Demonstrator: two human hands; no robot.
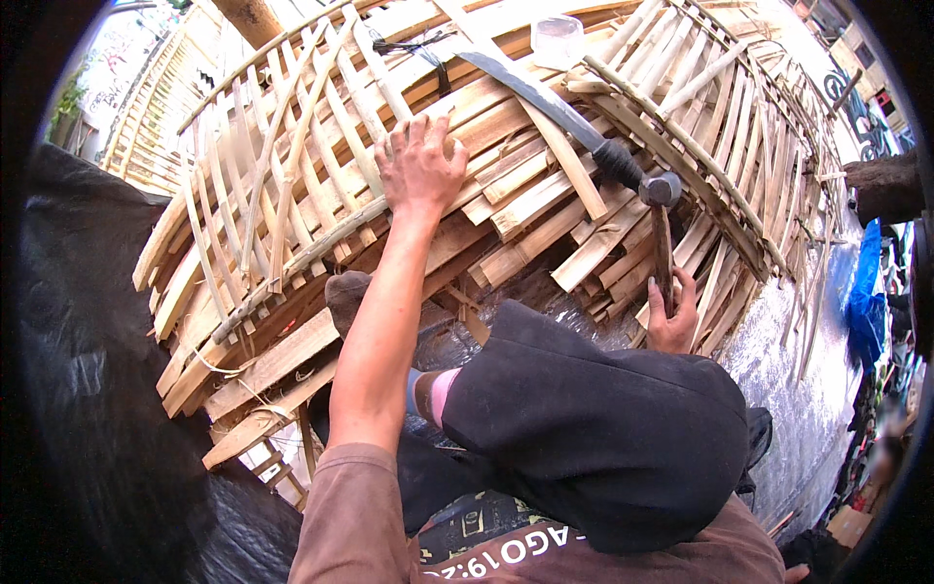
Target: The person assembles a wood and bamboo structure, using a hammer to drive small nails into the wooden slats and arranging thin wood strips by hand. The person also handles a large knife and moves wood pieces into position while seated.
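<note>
1. A broad stack of light-brown, flat-cut wooden slats [533, 214] fills the middle; many cut ends face the person's knees, their long axes mostly running from lower left to upper right.
2. A pale lattice frame of thin wooden strips [287, 180] lies on the left of the stack; its near rail slants up from lower left toward the left hand.
3. A second lattice, a weathered tan frame of closely set strips [684, 139], lies to the right; its near rail slants down from upper left to lower right.
4. A long machete with a dull grey blade and a black-wrapped handle [550, 102] lies across the slats; its tip points to the upper left, its handle to the lower right.
5. A hammer with a grey metal head and a brown wooden handle [663, 234] is over the slats' right side; its long axis is nearly upright in view, head away from the person, overlapping the machete's handle end; whether they touch, I cannot tell.
6. The left hand [422, 165] is palm down beside the pale frame's near rail; its grip is wide, fingers spread and bent over the wood.
7. The right hand [673, 316] has its grip closed round the hammer's lower handle.
8. A small translucent plastic container [556, 41] sits beyond the blade.
</note>
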